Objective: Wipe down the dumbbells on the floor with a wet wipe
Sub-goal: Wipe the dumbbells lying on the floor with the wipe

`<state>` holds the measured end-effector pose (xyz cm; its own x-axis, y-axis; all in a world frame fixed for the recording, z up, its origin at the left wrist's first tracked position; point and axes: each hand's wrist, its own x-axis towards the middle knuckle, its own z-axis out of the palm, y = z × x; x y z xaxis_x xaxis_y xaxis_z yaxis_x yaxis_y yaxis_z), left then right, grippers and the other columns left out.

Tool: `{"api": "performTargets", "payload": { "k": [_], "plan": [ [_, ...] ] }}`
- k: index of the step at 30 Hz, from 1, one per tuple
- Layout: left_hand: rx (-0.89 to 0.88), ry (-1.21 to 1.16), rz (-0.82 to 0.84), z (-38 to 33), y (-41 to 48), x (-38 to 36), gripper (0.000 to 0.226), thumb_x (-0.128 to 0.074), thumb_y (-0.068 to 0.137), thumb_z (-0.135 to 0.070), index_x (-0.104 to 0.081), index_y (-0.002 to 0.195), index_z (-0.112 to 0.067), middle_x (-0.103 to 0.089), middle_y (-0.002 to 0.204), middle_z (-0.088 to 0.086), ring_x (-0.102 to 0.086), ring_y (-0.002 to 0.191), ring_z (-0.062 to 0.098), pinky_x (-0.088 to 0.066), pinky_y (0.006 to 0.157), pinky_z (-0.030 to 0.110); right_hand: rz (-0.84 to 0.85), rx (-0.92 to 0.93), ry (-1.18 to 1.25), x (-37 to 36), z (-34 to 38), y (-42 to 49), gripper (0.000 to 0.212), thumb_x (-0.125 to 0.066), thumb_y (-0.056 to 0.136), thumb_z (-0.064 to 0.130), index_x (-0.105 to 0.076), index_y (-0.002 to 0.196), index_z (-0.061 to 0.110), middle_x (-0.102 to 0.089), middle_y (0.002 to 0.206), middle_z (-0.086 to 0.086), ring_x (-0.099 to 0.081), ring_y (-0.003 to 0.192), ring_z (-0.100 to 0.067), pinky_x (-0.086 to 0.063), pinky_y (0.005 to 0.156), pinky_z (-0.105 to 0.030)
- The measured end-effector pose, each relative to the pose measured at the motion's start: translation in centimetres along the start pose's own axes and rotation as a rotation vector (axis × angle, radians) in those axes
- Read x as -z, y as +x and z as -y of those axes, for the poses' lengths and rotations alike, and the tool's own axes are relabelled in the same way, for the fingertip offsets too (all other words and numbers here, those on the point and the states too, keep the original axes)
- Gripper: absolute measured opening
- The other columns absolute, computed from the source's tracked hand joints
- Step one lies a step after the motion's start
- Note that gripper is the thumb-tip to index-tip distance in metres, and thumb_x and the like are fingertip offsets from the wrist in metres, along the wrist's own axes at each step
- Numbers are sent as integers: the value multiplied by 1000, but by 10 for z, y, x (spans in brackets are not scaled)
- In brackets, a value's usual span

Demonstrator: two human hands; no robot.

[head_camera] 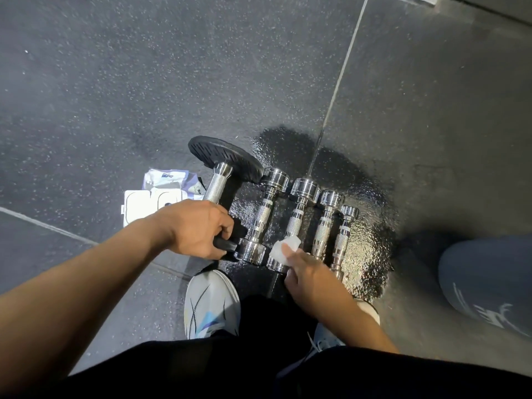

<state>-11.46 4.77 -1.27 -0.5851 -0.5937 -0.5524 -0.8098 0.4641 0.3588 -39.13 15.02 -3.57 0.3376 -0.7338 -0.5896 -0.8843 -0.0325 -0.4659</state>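
Dark speckled floor (115,82) all round, and a glossy wet patch (362,246) spreads under and right of the weights. A leg (486,283) in grey-blue cloth sits at the right edge, well apart from the action.

Here's the big dumbbell (218,182), black plate at the far end, lying leftmost and angled. Just beside it, 4 chrome dumbbells (263,217) lie side by side on the wet floor, shrinking in size toward the right.

A white shoe (211,303) is planted just below the row. A pack (169,180) of wipes lies on the floor left of the big dumbbell, partly hidden by the wrist.

Left hand (198,228): fingers (224,226) curled tight round the near end of the big dumbbell.

Right hand (305,272): fingers bunched and curled over the wipe (283,249), thumb hidden. The crumpled white wipe is pressed on the near head of chrome dumbbell number 2 from the left.
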Motion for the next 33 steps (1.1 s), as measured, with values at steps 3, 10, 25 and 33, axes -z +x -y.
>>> {"api": "performTargets", "payload": {
  "k": [3, 10, 25, 33],
  "plan": [
    [-3, 1, -4, 0, 0, 0, 22, -69, 77, -54, -54, 82, -39, -49, 77, -18, -49, 74, -5, -42, 66, 24, -74, 115, -149, -45, -9, -16, 71, -35, 104, 26, 7, 161, 21, 9, 168, -17, -4, 155, -37, -26, 122, -44],
    [-1, 13, 10, -3, 2, 1, 24, -69, 77, -52, -49, 75, -41, -48, 76, -18, -48, 72, -4, -45, 68, 26, -31, 146, -102, -59, 0, -26, 75, -28, 105, 48, 19, 157, 20, 43, 156, -11, 23, 148, -42, -16, 122, -46],
    [-8, 14, 17, 2, 3, -2, 25, -70, 77, -52, -47, 74, -42, -54, 78, -14, -46, 71, -7, -36, 63, 22, 54, 186, -107, -46, 18, -23, 68, -19, 102, 32, 13, 160, 16, 50, 152, -3, 32, 143, -48, -35, 117, -48],
    [-6, 3, 6, 4, 2, -3, 24, -70, 76, -54, -49, 75, -42, -56, 79, -13, -48, 72, -7, -37, 63, 22, 148, 229, -130, -45, 2, -33, 60, -11, 101, 29, -12, 160, 17, 27, 164, 11, 10, 155, -31, -37, 114, -54]
  ]
}}
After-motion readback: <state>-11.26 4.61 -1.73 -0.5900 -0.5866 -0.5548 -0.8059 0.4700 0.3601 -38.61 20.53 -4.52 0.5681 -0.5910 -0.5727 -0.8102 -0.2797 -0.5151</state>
